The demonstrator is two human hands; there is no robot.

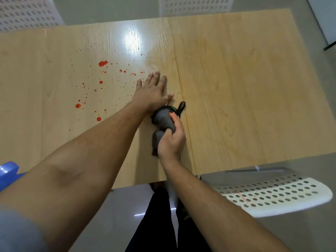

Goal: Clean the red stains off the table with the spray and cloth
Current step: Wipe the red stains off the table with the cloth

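Red stains (103, 63) are spattered over the left half of the light wooden table (245, 84), from a large blot at the back down to drops near the front. My left hand (152, 91) lies flat on the table with fingers straight, just right of the stains. My right hand (171, 140) grips a bunched grey cloth (162, 119) with a black and green edge, resting on the table right behind my left wrist. No spray bottle shows clearly.
A blue object (8, 171) pokes in at the left edge by my left arm. White perforated chairs stand at the front right (272, 195), back left (27, 13) and back middle (194, 5). A seam (179, 79) runs across the table.
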